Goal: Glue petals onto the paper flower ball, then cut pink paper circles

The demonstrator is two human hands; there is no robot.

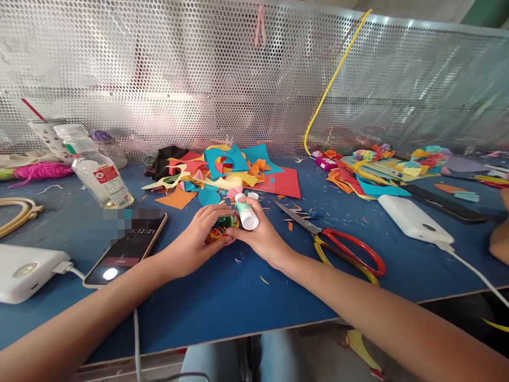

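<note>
My left hand [199, 239] cups a small multicoloured paper craft piece [220, 229] of curled strips on the blue table [222, 297]. My right hand [262, 236] grips a white glue stick [246, 212] with a green band, its base pointing toward me, and its fingertips also touch the craft piece. Both hands meet at the table's middle. A pile of cut coloured paper [226, 172] lies just behind them.
Scissors [338, 241] with red and yellow handles lie right of my right hand. A phone [127, 249] and a white power bank [26, 270] sit at left, a plastic bottle [97, 170] behind them. Another power bank [413, 220], more paper crafts [377, 167] and another person's hand [501, 239] are at right. A perforated metal screen [238, 69] stands behind.
</note>
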